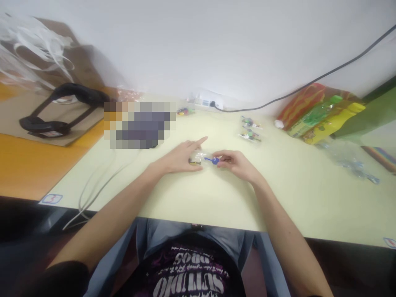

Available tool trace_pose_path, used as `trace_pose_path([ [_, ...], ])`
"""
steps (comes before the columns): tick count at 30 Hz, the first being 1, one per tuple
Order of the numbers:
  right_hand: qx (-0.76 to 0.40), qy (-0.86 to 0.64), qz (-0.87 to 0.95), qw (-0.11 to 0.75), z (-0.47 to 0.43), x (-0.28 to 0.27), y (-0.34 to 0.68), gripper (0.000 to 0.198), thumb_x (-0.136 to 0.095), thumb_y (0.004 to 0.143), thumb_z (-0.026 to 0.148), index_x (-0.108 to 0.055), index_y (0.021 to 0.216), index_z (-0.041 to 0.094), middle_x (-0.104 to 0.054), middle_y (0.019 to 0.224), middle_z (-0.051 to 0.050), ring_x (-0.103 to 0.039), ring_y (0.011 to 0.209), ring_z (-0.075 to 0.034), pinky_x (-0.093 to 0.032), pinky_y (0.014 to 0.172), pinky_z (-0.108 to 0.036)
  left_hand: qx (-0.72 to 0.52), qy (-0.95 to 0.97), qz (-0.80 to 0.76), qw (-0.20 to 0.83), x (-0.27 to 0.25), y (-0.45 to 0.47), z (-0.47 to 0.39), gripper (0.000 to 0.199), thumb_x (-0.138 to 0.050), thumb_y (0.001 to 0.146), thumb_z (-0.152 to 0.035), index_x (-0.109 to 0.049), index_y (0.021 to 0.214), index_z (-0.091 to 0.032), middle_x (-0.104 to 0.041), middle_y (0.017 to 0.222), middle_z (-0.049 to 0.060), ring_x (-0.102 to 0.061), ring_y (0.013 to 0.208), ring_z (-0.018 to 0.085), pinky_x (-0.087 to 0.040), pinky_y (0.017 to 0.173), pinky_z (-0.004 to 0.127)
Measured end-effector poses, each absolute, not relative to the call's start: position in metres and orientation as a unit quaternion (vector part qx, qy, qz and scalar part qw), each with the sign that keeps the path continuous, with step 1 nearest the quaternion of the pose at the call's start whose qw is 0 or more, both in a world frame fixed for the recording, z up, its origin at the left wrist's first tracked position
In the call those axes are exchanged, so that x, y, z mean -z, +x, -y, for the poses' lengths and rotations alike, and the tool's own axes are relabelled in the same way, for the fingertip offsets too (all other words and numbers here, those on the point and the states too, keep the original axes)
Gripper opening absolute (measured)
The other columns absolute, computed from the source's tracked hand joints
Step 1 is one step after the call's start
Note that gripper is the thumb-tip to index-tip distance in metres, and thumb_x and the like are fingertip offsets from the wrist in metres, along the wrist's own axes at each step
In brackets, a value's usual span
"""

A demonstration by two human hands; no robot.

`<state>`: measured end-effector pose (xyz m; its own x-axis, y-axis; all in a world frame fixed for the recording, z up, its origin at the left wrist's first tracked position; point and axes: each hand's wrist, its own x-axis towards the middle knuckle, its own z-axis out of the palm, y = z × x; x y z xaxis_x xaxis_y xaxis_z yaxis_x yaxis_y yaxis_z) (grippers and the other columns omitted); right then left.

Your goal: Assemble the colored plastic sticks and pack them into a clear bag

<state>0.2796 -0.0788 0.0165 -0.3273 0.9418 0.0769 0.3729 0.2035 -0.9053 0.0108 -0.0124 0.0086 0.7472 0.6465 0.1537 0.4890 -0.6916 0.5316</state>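
Clear bag (198,156) on table (201,198); left hand (180,156) at bag's left, thumb and index spread; right hand (234,163) at bag's right, pinching blue piece (215,161); 2 packets (249,135) beyond bag, rightward

Over a pale bench (201,196), the left hand (176,159) spreads thumb and forefinger about a clear bag (198,156); the right hand (236,164) pinches a blue piece (215,161) at its right end. Packets (250,134) lie farther back, a bottle (318,117) right, a black frame (49,127) left.
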Motion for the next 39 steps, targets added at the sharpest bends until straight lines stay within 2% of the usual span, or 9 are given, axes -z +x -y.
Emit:
trace_pose_path([
  [3,-0.39,-0.481,0.706,0.342,0.079,-0.014,0.275,0.028,-0.069,0.085,0.022,-0.076,0.112,0.02,-0.079,0.104,-0.007,-0.074,0.089,-0.021,-0.059,0.084,-0.037,-0.168,0.905,-0.304,0.244,-0.009,0.013,0.015,0.104,-0.075,0.085,-0.049,-0.015,0.168,-0.032,-0.061,0.138,0.01,-0.055,0.127,0.031,-0.042,0.111,0.046],
  [9,-0.304,-0.494,0.736,0.35,0.079,-0.009,0.269,0.008,-0.07,0.089,0.028,-0.075,0.087,0.022,-0.073,0.074,-0.001,-0.065,0.064,-0.017,-0.054,0.069,-0.032,-0.164,0.911,-0.289,0.246,-0.011,0.018,0.02,0.102,-0.074,0.086,-0.048,-0.015,0.168,-0.034,-0.062,0.139,0.009,-0.055,0.127,0.031,-0.043,0.111,0.047],
  [13,-0.246,-0.49,0.756,0.358,0.077,-0.005,0.267,0.012,-0.068,0.091,0.027,-0.075,0.083,0.022,-0.074,0.081,-0.003,-0.066,0.071,-0.019,-0.053,0.072,-0.033,-0.162,0.91,-0.293,0.244,-0.012,0.019,0.021,0.102,-0.074,0.086,-0.048,-0.015,0.168,-0.034,-0.063,0.137,0.009,-0.055,0.126,0.031,-0.044,0.11,0.047],
  [17,-0.241,-0.482,0.766,0.35,0.076,-0.006,0.267,0.015,-0.062,0.092,0.019,-0.076,0.086,0.023,-0.077,0.097,-0.006,-0.071,0.087,-0.022,-0.055,0.081,-0.035,-0.164,0.91,-0.291,0.246,-0.011,0.018,0.02,0.101,-0.074,0.086,-0.049,-0.016,0.168,-0.034,-0.063,0.137,0.009,-0.056,0.126,0.031,-0.044,0.11,0.047],
  [20,-0.236,-0.491,0.763,0.347,0.076,-0.007,0.269,0.017,-0.06,0.092,0.018,-0.076,0.09,0.023,-0.078,0.099,-0.005,-0.072,0.089,-0.022,-0.056,0.083,-0.035,-0.167,0.909,-0.287,0.25,-0.011,0.018,0.02,0.101,-0.073,0.087,-0.048,-0.016,0.168,-0.034,-0.063,0.138,0.009,-0.055,0.127,0.031,-0.043,0.111,0.046],
  [25,-0.213,-0.523,0.739,0.368,0.075,-0.004,0.274,0.009,-0.067,0.092,0.026,-0.074,0.094,0.022,-0.077,0.085,-0.004,-0.072,0.074,-0.021,-0.056,0.074,-0.033,-0.168,0.907,-0.29,0.254,-0.013,0.018,0.021,0.1,-0.074,0.087,-0.048,-0.016,0.167,-0.034,-0.063,0.137,0.008,-0.055,0.126,0.03,-0.044,0.11,0.045],
  [29,-0.17,-0.541,0.748,0.344,0.075,-0.005,0.277,0.019,-0.066,0.095,0.036,-0.074,0.084,0.023,-0.075,0.072,-0.003,-0.066,0.064,-0.02,-0.051,0.068,-0.033,-0.17,0.905,-0.296,0.255,-0.013,0.018,0.021,0.101,-0.074,0.086,-0.049,-0.017,0.167,-0.035,-0.062,0.138,0.008,-0.056,0.126,0.03,-0.045,0.109,0.046],
  [33,-0.143,-0.533,0.764,0.334,0.073,-0.006,0.28,0.02,-0.06,0.096,0.029,-0.077,0.088,0.023,-0.078,0.084,-0.005,-0.071,0.075,-0.023,-0.052,0.074,-0.035,-0.168,0.904,-0.299,0.256,-0.012,0.018,0.02,0.101,-0.074,0.086,-0.049,-0.017,0.167,-0.034,-0.062,0.137,0.008,-0.056,0.126,0.03,-0.045,0.109,0.046],
  [39,-0.153,-0.525,0.764,0.343,0.072,-0.002,0.284,0.031,-0.047,0.098,0.02,-0.074,0.112,0.023,-0.079,0.101,-0.008,-0.076,0.083,-0.024,-0.056,0.084,-0.037,-0.17,0.904,-0.298,0.255,-0.011,0.017,0.019,0.101,-0.074,0.087,-0.049,-0.015,0.168,-0.034,-0.062,0.138,0.008,-0.055,0.127,0.03,-0.044,0.111,0.045],
])
